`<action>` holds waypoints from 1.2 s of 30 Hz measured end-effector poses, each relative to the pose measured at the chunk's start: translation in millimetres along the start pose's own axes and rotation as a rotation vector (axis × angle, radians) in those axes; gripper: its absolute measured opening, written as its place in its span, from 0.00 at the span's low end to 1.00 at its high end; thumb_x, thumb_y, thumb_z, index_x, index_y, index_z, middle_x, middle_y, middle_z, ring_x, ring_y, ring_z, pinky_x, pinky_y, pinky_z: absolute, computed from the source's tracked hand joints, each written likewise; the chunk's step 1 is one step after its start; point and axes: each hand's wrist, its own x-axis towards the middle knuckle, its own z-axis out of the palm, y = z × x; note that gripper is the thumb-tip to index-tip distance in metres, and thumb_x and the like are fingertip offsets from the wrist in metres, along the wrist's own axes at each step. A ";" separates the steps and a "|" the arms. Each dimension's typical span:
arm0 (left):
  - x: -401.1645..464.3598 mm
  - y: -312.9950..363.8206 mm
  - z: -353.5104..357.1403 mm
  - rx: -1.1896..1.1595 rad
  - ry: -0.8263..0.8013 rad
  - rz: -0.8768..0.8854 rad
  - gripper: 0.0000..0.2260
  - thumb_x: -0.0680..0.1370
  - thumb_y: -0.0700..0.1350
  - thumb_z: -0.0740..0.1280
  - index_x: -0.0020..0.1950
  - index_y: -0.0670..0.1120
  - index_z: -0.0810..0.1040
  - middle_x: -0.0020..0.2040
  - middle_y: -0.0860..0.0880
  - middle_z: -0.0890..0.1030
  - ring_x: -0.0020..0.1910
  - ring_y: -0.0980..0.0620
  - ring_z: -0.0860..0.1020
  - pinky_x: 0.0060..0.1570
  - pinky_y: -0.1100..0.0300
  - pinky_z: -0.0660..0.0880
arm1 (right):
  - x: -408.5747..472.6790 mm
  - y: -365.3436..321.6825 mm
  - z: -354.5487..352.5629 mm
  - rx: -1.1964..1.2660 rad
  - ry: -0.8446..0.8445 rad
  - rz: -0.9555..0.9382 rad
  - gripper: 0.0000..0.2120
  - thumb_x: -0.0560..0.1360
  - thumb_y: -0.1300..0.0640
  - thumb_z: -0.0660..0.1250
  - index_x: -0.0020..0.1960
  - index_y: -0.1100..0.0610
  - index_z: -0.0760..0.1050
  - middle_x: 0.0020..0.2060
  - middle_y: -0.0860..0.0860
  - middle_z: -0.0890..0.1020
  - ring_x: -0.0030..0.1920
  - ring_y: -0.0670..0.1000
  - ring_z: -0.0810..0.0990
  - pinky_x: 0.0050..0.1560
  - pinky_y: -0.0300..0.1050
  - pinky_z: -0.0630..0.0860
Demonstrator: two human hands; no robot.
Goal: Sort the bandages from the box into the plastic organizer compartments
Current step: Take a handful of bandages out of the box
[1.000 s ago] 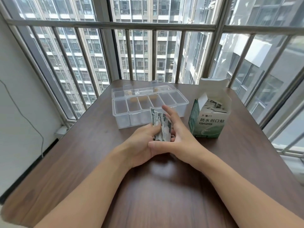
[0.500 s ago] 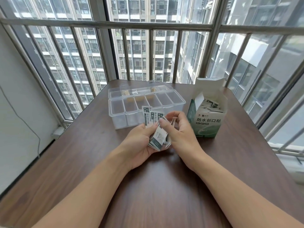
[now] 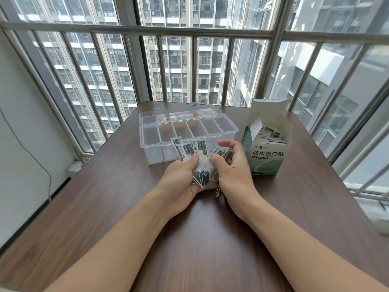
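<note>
A fanned stack of white-and-green wrapped bandages (image 3: 200,157) is held between both hands just above the table. My left hand (image 3: 181,180) grips the stack from the left, thumb on top. My right hand (image 3: 233,171) grips it from the right, thumb pressing the top wrappers. Behind the hands stands the clear plastic organizer (image 3: 151,152), lid open, with a row of several compartments that look empty. To the right stands the open white-and-green bandage box (image 3: 267,159) with more bandages inside.
The dark wooden table (image 3: 189,239) ends at a barred window (image 3: 189,32) right behind the organizer. A white wall with a hanging cable (image 3: 31,157) is on the left. The table's right edge lies just past the box.
The bandages went from an upright bunch to a spread fan lying flatter between the hands. Both hands stayed in front of the organizer.
</note>
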 end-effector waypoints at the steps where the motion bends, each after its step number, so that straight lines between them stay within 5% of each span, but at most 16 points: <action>1: 0.3 -0.3 -0.4 -0.005 0.013 -0.008 0.13 0.86 0.42 0.56 0.63 0.39 0.77 0.55 0.39 0.85 0.49 0.44 0.85 0.44 0.48 0.84 | 0.0 1.6 1.2 0.024 0.001 0.012 0.12 0.78 0.61 0.66 0.59 0.49 0.71 0.50 0.55 0.78 0.46 0.52 0.79 0.53 0.56 0.79; 7: 1.2 -3.6 1.6 -0.020 0.044 -0.023 0.12 0.86 0.40 0.56 0.61 0.38 0.78 0.53 0.40 0.86 0.46 0.46 0.86 0.44 0.53 0.84 | 4.7 0.3 9.7 0.252 0.151 0.207 0.11 0.79 0.65 0.62 0.55 0.50 0.71 0.54 0.59 0.79 0.47 0.54 0.81 0.54 0.54 0.79; 12: 0.7 -4.2 4.4 0.062 0.113 0.054 0.12 0.86 0.40 0.57 0.63 0.38 0.77 0.53 0.40 0.86 0.46 0.45 0.86 0.47 0.48 0.84 | 6.1 -5.3 12.4 0.303 0.304 0.199 0.12 0.78 0.65 0.60 0.52 0.48 0.72 0.55 0.56 0.80 0.50 0.54 0.81 0.59 0.55 0.79; 18: 0.0 -4.4 5.3 0.096 0.193 0.056 0.11 0.85 0.39 0.58 0.63 0.38 0.77 0.54 0.39 0.86 0.55 0.39 0.84 0.50 0.45 0.83 | 6.9 -16.0 12.2 0.492 0.358 0.263 0.11 0.79 0.68 0.55 0.50 0.53 0.71 0.45 0.56 0.78 0.41 0.52 0.78 0.43 0.47 0.77; 22: -2.6 -1.7 4.5 0.128 0.162 0.074 0.08 0.85 0.40 0.61 0.54 0.40 0.79 0.43 0.44 0.87 0.44 0.44 0.83 0.39 0.53 0.85 | 5.9 -19.0 9.2 0.564 0.376 0.361 0.10 0.78 0.67 0.55 0.48 0.56 0.72 0.43 0.58 0.77 0.44 0.56 0.77 0.46 0.51 0.76; 26: -1.0 -3.1 3.0 0.232 0.186 0.180 0.05 0.83 0.39 0.64 0.51 0.43 0.79 0.35 0.49 0.86 0.32 0.54 0.84 0.35 0.57 0.83 | 2.4 -26.2 6.3 0.678 0.297 0.448 0.04 0.79 0.61 0.59 0.48 0.58 0.72 0.38 0.58 0.78 0.43 0.60 0.78 0.32 0.45 0.78; 29: 0.1 -4.6 1.8 0.256 0.219 0.254 0.04 0.80 0.37 0.69 0.53 0.43 0.81 0.43 0.47 0.88 0.40 0.51 0.86 0.43 0.53 0.84 | -2.4 -32.2 5.1 0.707 0.196 0.470 0.06 0.79 0.56 0.68 0.50 0.58 0.73 0.33 0.56 0.79 0.28 0.54 0.80 0.21 0.38 0.73; 33: 0.6 -4.8 -0.5 0.262 0.280 0.306 0.09 0.76 0.35 0.73 0.55 0.35 0.80 0.49 0.39 0.86 0.45 0.45 0.85 0.42 0.56 0.83 | -4.2 -28.4 5.0 0.545 0.084 0.437 0.14 0.72 0.64 0.75 0.52 0.57 0.72 0.41 0.59 0.83 0.32 0.54 0.83 0.32 0.48 0.83; 36: -0.9 -0.6 -2.1 0.285 0.251 0.267 0.08 0.77 0.38 0.74 0.54 0.39 0.80 0.45 0.42 0.85 0.39 0.48 0.83 0.32 0.59 0.81 | -3.7 -24.4 5.0 0.386 -0.003 0.372 0.07 0.76 0.67 0.72 0.48 0.58 0.75 0.40 0.58 0.85 0.34 0.52 0.85 0.35 0.47 0.84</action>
